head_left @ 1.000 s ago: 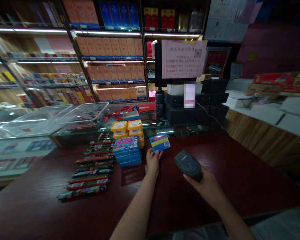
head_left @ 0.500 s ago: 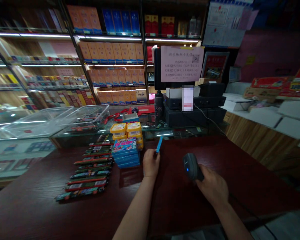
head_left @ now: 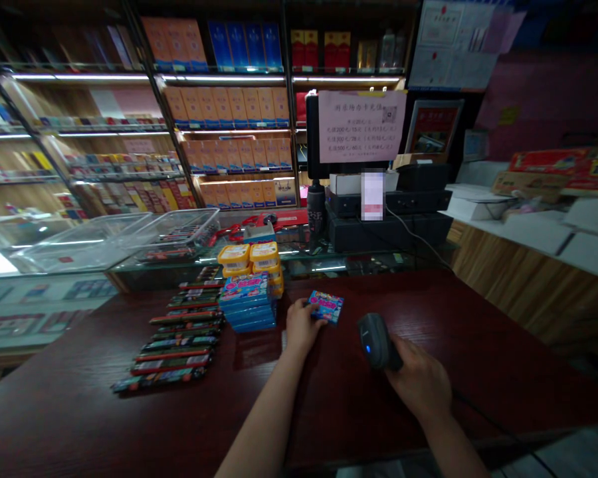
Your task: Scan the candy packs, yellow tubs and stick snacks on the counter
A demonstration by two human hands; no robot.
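Note:
My left hand [head_left: 300, 326] pinches a small flat blue box [head_left: 327, 307] by its near left edge, with the printed pink-lettered face turned up. In my right hand [head_left: 421, 375] is a black barcode scanner [head_left: 377, 340], fingers wrapped round its handle; a blue light glows on it and its head points to the left. Left of my left hand stands a stack of matching blue boxes [head_left: 248, 302]. Yellow tubs [head_left: 264, 253] with clear lids are piled right behind that stack. Farther left lies a row of long thin dark packets [head_left: 177, 345].
The dark red wooden table [head_left: 339, 411] carries these goods. Behind it are a glass counter with clear plastic bins [head_left: 179, 229], a monitor bearing a pink paper sign [head_left: 361, 126], a black bottle [head_left: 315, 209] and a phone [head_left: 373, 196]. The scanner's cable [head_left: 498, 425] trails right.
The blue box in my left hand has turned from edge-on to showing its printed face. My right hand with the scanner has shifted slightly left and down in view.

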